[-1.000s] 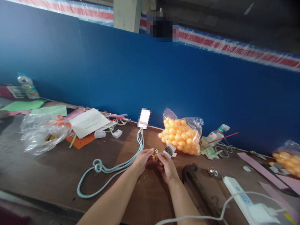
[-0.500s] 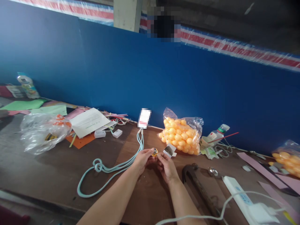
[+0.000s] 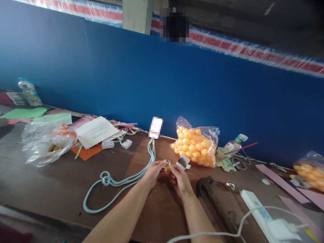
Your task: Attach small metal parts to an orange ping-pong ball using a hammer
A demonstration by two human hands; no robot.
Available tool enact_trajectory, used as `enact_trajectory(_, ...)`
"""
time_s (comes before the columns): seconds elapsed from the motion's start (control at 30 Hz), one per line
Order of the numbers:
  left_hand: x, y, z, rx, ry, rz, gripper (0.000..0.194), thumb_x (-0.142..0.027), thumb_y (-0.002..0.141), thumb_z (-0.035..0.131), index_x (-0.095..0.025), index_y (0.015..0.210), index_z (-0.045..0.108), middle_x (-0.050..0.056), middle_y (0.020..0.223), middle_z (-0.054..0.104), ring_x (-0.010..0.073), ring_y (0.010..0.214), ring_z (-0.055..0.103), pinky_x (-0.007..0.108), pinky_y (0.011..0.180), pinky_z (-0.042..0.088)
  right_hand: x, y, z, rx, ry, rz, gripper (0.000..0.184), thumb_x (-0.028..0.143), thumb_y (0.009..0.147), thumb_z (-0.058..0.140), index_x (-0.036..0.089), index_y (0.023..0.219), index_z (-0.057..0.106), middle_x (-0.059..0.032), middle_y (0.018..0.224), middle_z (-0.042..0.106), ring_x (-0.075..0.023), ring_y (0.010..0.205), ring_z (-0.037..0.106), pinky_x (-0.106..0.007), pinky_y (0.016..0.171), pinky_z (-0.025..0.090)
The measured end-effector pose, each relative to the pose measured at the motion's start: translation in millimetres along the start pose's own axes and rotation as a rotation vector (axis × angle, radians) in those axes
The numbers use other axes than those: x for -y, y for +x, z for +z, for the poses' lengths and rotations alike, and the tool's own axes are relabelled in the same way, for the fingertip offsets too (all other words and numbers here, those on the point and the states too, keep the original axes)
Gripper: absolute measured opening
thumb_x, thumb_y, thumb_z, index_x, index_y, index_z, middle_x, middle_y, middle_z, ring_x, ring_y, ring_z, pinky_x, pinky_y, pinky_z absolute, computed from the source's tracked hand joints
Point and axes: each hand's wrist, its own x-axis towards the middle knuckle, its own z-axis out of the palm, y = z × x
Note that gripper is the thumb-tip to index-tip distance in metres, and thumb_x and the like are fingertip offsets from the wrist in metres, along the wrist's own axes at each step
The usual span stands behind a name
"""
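Over the brown table, my left hand (image 3: 154,172) pinches a small round yellow-orange piece (image 3: 167,164) with a shiny silver and dark patch, perhaps a ball like the bagged ones. My right hand (image 3: 180,177) meets it from the right, thumb and finger closed at its edge; whether something else is between them is too small to see. Just beyond the right fingers lies a small white-and-grey card or box (image 3: 182,162). Behind it stands a clear bag of orange balls (image 3: 193,146). A light-blue cord (image 3: 118,184) runs left of my left hand, attached to a phone (image 3: 155,128).
To the right lie a claw hammer or pry bar (image 3: 215,202), a crumpled silvery piece (image 3: 229,185) and a white power strip (image 3: 258,209) with a cable. Papers (image 3: 96,132) and a plastic bag (image 3: 43,143) cover the left. A blue partition (image 3: 141,81) closes off the back.
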Motion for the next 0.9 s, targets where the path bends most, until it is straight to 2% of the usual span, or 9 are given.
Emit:
enact_trajectory(0.37,0.6,1.1,0.9,-0.019,0.019,-0.004,0.034,-0.039,0.063,0.074,-0.008,0.074,0.065,0.005,0.066,0.062,0.0081,0.054,0.056,0.019,0.054,0.050,3.1,-2.0,3.1,-0.009,0.025,0.008,0.021,0.033,0.067,0.073,0.016,0.067,0.059,0.0034,0.058,0.051,-0.0035,0.046,0.029,-0.015,0.038,0.019)
enact_trajectory(0.9,2.5,1.6,0.8,-0.004,0.008,-0.001,0.033,-0.038,0.063,0.074,-0.009,0.073,0.065,0.005,0.064,0.062,0.0080,0.053,0.055,0.019,0.053,0.049,6.6,-3.1,8.5,-0.019,0.026,-0.013,0.025,0.034,0.063,0.076,0.016,0.064,0.058,0.0059,0.051,0.044,-0.0034,0.044,0.030,-0.016,0.038,0.022)
